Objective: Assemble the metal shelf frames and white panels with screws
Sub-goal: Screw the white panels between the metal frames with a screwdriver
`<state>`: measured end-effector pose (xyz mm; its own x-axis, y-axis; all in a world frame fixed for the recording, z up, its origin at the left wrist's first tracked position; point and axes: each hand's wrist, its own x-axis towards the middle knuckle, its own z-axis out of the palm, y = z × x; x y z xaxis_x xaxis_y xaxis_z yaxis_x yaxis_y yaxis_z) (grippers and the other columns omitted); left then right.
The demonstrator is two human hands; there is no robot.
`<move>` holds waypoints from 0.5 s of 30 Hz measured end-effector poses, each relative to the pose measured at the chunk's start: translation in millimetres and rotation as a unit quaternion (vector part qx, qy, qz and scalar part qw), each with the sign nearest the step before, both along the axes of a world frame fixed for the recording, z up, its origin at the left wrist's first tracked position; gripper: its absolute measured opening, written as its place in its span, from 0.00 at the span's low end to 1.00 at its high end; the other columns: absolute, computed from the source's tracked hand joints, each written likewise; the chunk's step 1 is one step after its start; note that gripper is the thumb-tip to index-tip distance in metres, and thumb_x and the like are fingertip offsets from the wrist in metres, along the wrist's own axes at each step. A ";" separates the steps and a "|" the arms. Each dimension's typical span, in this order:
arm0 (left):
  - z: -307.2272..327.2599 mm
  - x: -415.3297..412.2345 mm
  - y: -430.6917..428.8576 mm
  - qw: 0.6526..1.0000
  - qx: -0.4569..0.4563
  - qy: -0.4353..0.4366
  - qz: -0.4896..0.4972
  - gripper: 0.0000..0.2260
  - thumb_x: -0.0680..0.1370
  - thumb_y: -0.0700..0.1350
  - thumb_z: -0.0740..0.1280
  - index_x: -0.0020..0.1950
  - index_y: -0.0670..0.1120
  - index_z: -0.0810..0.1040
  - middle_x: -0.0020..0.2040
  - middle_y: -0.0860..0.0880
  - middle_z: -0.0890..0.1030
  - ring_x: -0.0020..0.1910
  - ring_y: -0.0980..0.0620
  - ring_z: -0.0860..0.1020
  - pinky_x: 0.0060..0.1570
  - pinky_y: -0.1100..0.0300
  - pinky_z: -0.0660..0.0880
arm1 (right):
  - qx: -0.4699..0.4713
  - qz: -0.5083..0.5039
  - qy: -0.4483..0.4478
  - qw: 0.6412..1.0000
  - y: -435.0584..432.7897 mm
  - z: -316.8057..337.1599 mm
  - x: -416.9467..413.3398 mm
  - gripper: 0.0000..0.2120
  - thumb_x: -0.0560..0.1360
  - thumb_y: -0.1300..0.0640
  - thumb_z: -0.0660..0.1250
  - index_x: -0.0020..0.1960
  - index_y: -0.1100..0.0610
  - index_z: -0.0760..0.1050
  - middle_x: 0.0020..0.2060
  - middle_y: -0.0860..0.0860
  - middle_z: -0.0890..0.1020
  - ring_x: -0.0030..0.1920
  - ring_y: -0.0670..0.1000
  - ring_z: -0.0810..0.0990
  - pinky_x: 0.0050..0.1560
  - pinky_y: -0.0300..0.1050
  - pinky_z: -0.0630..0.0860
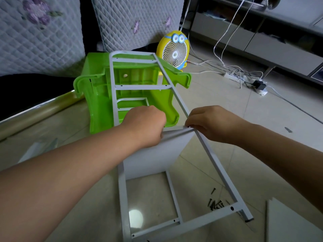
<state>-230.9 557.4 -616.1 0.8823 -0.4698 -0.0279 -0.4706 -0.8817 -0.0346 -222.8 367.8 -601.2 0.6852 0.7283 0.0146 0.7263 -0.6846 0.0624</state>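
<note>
Now, left grip [145,126] holding white panel [153,158], right grip [211,124] pinching frame [215,165]

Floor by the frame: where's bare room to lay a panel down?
Bare tile lies right of the frame and stool, nearer than the cables. Crowded: screws by the frame's lower rail, a spare panel at the near right.
</note>
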 end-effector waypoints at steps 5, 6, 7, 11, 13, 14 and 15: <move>-1.4 -3.5 0.9 1.000 -0.007 -0.003 0.002 0.09 0.77 0.48 0.63 0.38 0.47 0.71 0.39 0.46 0.72 0.49 0.42 0.76 0.37 0.58 0.66 | -0.031 0.006 -0.095 0.995 6.2 -11.2 3.2 0.09 0.67 0.59 0.63 0.30 0.61 0.74 0.24 0.54 0.75 0.21 0.56 0.73 0.20 0.36 0.66; -3.3 -4.2 1.2 1.000 -0.005 -0.006 -0.001 0.09 0.78 0.48 0.63 0.39 0.46 0.72 0.40 0.45 0.74 0.49 0.42 0.76 0.37 0.57 0.66 | -0.033 -0.017 -0.111 0.993 8.6 -12.9 2.6 0.11 0.69 0.56 0.61 0.30 0.60 0.73 0.24 0.54 0.74 0.21 0.55 0.73 0.19 0.35 0.63; -5.2 -4.9 1.7 1.000 -0.002 -0.008 -0.004 0.09 0.78 0.48 0.62 0.40 0.46 0.72 0.42 0.45 0.75 0.49 0.42 0.76 0.37 0.57 0.66 | -0.034 -0.040 -0.123 0.991 11.7 -15.5 -0.2 0.12 0.70 0.55 0.61 0.30 0.59 0.73 0.24 0.53 0.75 0.21 0.55 0.73 0.19 0.35 0.60; -10.4 -4.5 3.7 1.000 -0.002 -0.010 -0.007 0.09 0.78 0.48 0.61 0.45 0.44 0.76 0.46 0.44 0.78 0.50 0.42 0.76 0.38 0.58 0.66 | -0.063 -0.124 -0.079 0.987 20.5 -16.3 -5.5 0.15 0.81 0.51 0.51 0.51 0.59 0.73 0.45 0.54 0.79 0.46 0.57 0.78 0.35 0.42 0.62; -10.6 -3.9 4.2 1.000 -0.001 -0.011 -0.007 0.10 0.79 0.49 0.61 0.48 0.44 0.77 0.48 0.44 0.78 0.50 0.42 0.76 0.38 0.58 0.66 | -0.069 -0.160 -0.032 0.984 18.6 -13.9 -4.6 0.18 0.81 0.48 0.46 0.54 0.57 0.70 0.50 0.53 0.77 0.53 0.57 0.76 0.41 0.43 0.65; -10.4 -4.1 4.5 1.000 0.000 -0.010 -0.007 0.11 0.79 0.50 0.61 0.49 0.44 0.77 0.48 0.44 0.78 0.51 0.42 0.76 0.39 0.58 0.66 | -0.076 -0.158 -0.025 0.984 17.7 -9.5 -5.6 0.18 0.81 0.47 0.47 0.54 0.57 0.70 0.50 0.53 0.77 0.53 0.56 0.76 0.43 0.44 0.67; -10.2 -4.4 4.8 1.000 0.001 -0.009 -0.007 0.11 0.79 0.50 0.60 0.49 0.44 0.77 0.48 0.44 0.78 0.51 0.42 0.76 0.39 0.57 0.65 | -0.084 -0.150 -0.024 0.985 14.5 -6.3 -5.3 0.17 0.80 0.47 0.48 0.55 0.56 0.70 0.51 0.53 0.77 0.53 0.56 0.76 0.45 0.44 0.68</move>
<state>-235.3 562.2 -626.4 0.8765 -0.4813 -0.0123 -0.4813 -0.8754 -0.0457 -228.0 382.3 -607.5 0.8716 0.4875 -0.0522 0.4860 -0.8452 0.2222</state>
